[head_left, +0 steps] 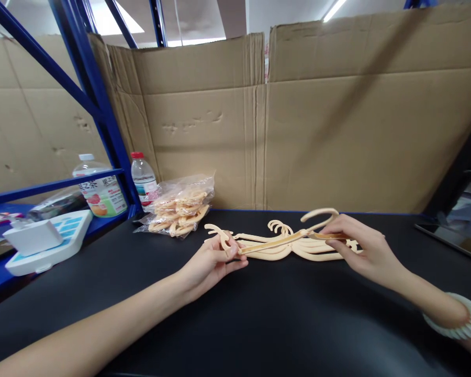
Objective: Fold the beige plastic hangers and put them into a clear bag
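Pinching opposite ends of a pale wooden strip (277, 242), the left hand (212, 262) and right hand (361, 248) each close their grip on it above a heap of wooden hangers (298, 248) lying on the black table (259, 314), near a bag of parts (180, 207).

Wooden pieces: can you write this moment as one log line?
left hand: pinching wooden strip | right hand: holding strip's other end | wooden pieces: flat on black table | bag of parts: behind

Cardboard wall (337, 131) behind black table (259, 314)
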### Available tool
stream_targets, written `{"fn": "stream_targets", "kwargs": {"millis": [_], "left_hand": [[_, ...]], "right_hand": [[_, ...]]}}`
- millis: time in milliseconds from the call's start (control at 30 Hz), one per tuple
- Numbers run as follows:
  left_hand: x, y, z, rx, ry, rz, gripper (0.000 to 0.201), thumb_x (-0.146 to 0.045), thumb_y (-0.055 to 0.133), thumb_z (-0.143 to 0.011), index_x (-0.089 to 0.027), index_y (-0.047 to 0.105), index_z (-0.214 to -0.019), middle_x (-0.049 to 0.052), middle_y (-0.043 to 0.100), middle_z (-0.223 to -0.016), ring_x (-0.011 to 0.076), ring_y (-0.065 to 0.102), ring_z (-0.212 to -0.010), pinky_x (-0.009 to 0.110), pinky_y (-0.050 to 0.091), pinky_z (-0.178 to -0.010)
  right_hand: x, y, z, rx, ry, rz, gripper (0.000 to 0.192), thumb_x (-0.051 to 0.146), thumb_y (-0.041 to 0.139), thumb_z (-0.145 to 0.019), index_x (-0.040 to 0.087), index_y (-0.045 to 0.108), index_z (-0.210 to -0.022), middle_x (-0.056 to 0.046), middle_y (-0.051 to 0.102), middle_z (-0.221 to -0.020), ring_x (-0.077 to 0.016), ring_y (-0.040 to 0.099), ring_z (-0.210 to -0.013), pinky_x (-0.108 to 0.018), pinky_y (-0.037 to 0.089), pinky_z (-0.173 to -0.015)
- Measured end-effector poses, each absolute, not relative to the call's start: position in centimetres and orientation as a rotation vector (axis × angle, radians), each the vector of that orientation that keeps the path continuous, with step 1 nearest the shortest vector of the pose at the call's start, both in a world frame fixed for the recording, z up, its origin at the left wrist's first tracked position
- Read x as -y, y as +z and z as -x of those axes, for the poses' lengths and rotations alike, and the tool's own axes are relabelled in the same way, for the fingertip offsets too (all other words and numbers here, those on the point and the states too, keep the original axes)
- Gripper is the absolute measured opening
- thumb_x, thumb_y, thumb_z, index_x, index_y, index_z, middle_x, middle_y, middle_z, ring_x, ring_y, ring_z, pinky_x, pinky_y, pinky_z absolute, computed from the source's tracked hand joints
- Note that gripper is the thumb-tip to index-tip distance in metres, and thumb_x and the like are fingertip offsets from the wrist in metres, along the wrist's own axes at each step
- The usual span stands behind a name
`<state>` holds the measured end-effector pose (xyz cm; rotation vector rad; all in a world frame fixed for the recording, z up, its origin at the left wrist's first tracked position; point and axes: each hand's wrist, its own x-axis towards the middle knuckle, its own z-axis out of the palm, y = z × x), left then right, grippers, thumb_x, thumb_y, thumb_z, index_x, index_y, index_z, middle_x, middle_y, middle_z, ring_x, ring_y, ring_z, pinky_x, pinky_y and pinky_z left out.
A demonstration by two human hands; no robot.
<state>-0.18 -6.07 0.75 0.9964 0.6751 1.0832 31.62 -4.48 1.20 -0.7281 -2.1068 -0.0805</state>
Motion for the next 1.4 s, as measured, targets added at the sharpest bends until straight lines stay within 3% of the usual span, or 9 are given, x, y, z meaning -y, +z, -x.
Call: {"fn": "stream_targets", "kwargs": {"millis": [433, 767, 867, 933, 1067, 1200, 1400], "left_hand": [[6.2, 0.3, -0.1, -0.877, 1.242, -1.007, 0.028, -0.007, 0.073, -0.066, -0.016, 0.048, -0.071, -0.005, 0.056, -0.064, 0.0087, 0.059, -0.056, 0.024, 0.056, -0.063], [5.9, 0.6, -0.3, -0.891, 1.351, -1.091, 0.015, -0.026, 0.07, -0.077, -0.015, 0.061, -0.081, 0.002, 0.063, -0.075, 0.0117, 0.06, -0.068, 0.027, 0.055, -0.073], [6.5, 0.8, -0.3, -0.972, 1.235, -1.384, 0.016, -0.031, 0.059, -0.085, -0.016, 0.065, -0.087, 0.006, 0.066, -0.089, 0.0136, 0.061, -0.071, 0.031, 0.054, -0.075], [7.5, 1.1, -0.6, -0.965, 1.056, -1.871, 0.017, -0.029, 0.055, -0.088, -0.018, 0.067, -0.088, 0.007, 0.067, -0.089, 0.0177, 0.062, -0.076, 0.033, 0.053, -0.077], [10.0, 2.3, -1.4, -0.559, 0.592, -2.69, 0.027, -0.017, 0.048, -0.09, -0.02, 0.065, -0.11, 0.011, 0.068, -0.104, 0.0248, 0.06, -0.099, 0.035, 0.047, -0.091], [10.6, 2.8, -1.7, -0.501, 0.496, -2.92, 0.031, -0.016, 0.047, -0.089, -0.022, 0.062, -0.116, 0.011, 0.066, -0.113, 0.0274, 0.057, -0.107, 0.037, 0.045, -0.095], [9.4, 2.1, -1.0, -0.772, 0.348, -2.981, 0.028, -0.021, 0.044, -0.092, -0.022, 0.062, -0.112, 0.01, 0.065, -0.113, 0.0275, 0.056, -0.106, 0.04, 0.041, -0.096]], "right_hand": [[5.2, 0.8, -30.4, 2.16, -0.03, 0.733, 0.015, 0.013, 0.047, -0.091, 0.021, 0.057, -0.098, -0.006, 0.059, -0.087, -0.0169, 0.057, -0.076, -0.028, 0.047, -0.061], [5.0, 0.9, -30.7, 2.034, 0.041, 0.951, 0.014, 0.027, 0.049, -0.092, 0.022, 0.06, -0.099, -0.006, 0.061, -0.089, -0.0188, 0.059, -0.079, -0.031, 0.048, -0.069], [4.7, 1.4, -31.4, 1.961, 0.121, 1.023, 0.016, 0.033, 0.052, -0.091, 0.021, 0.061, -0.097, -0.004, 0.061, -0.084, -0.0176, 0.058, -0.073, -0.029, 0.047, -0.064], [4.6, 1.9, -31.9, 1.981, 0.195, 1.042, 0.018, 0.036, 0.052, -0.09, 0.02, 0.061, -0.095, -0.003, 0.06, -0.079, -0.0161, 0.056, -0.067, -0.028, 0.047, -0.06], [4.9, 2.7, -32.4, 2.198, 0.384, 1.052, 0.017, 0.033, 0.051, -0.089, 0.02, 0.061, -0.092, -0.003, 0.062, -0.078, -0.016, 0.057, -0.068, -0.027, 0.046, -0.059], [5.1, 2.4, -32.2, 2.4, 0.407, 1.081, 0.011, 0.02, 0.052, -0.084, 0.021, 0.062, -0.088, -0.001, 0.063, -0.075, -0.0149, 0.057, -0.065, -0.026, 0.044, -0.059], [4.7, 1.5, -32.3, 2.576, 0.184, 1.125, 0.008, 0.012, 0.057, -0.074, 0.02, 0.057, -0.072, 0.0, 0.059, -0.07, -0.0154, 0.053, -0.064, -0.027, 0.04, -0.058]]}}
